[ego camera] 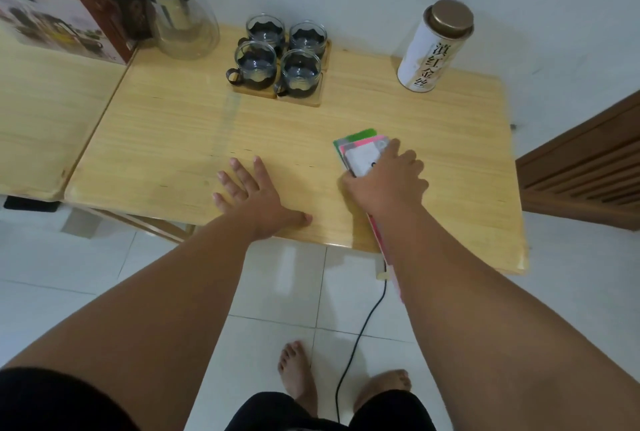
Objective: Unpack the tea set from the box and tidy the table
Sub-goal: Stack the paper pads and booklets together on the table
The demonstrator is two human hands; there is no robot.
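Several glass tea cups (281, 55) with black holders stand on wooden coasters at the back middle of the wooden table (166, 140). A glass teapot (180, 15) with a black lid stands at the back left beside the tea set box (65, 1). My left hand (254, 197) lies flat on the table near the front edge, fingers spread. My right hand (388, 176) grips a stack of coloured flat cards or packets (360, 148), green, pink and white, lying on the table's right part.
A white tea tin (434, 46) with a bronze lid stands at the back right. A second table top (41, 119) adjoins on the left. A brown slatted cabinet (585, 160) is to the right. A black cable (363, 323) hangs to the tiled floor by my bare feet.
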